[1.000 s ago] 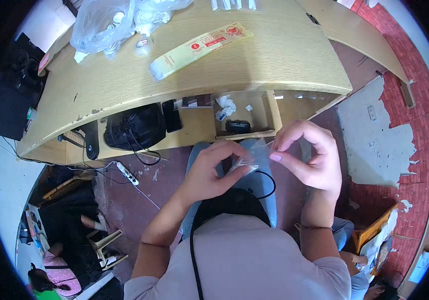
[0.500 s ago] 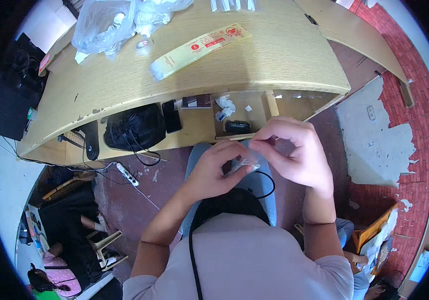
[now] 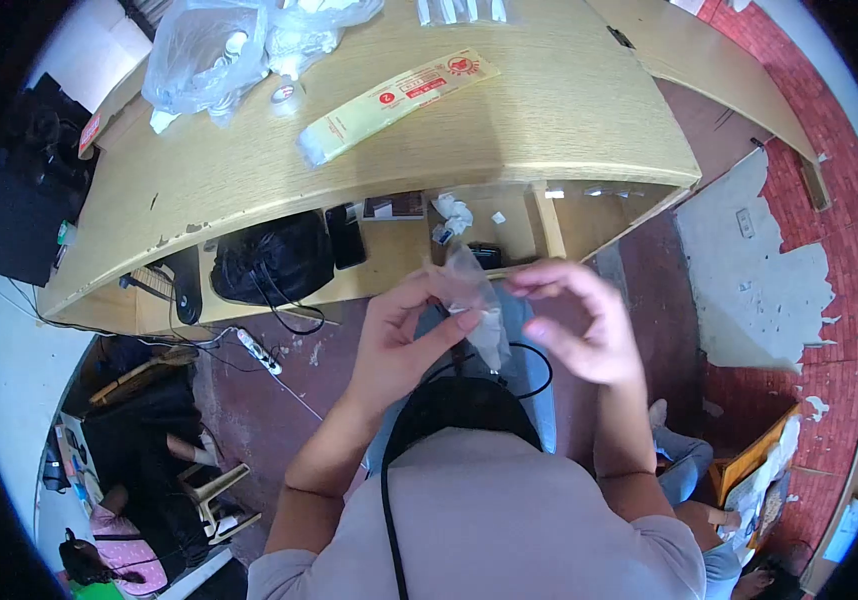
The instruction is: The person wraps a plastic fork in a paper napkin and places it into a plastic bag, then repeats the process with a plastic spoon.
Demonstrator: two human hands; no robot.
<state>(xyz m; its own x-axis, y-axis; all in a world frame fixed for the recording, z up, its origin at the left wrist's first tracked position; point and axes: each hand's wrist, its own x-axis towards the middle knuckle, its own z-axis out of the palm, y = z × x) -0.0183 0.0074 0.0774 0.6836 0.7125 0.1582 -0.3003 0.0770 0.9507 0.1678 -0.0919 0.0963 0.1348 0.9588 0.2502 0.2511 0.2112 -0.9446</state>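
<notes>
A small clear plastic bag [image 3: 489,325] hangs above my lap, pinched between the thumb and fingers of my left hand [image 3: 404,335]. Whitish material shows through it, though I cannot make out what it is. To the right of the bag is my right hand [image 3: 589,325], its thumb and fingers apart and curved, with nothing visible in them. Beyond both hands, the drawer [image 3: 514,235] holds crumpled white tissue [image 3: 454,213] and a dark case [image 3: 486,254], partly hidden by the bag.
On the wooden desk [image 3: 569,110] lie a long yellow packet [image 3: 399,105], a tape roll [image 3: 284,95] and a knotted plastic bag [image 3: 204,60] of white items. A black pouch [image 3: 274,255] and a phone [image 3: 346,237] sit on the shelf below. Other people sit at lower left and lower right.
The plastic bag now hangs unfolded from my left hand, where before it was bunched between both hands. My right hand has opened, its pinch released.
</notes>
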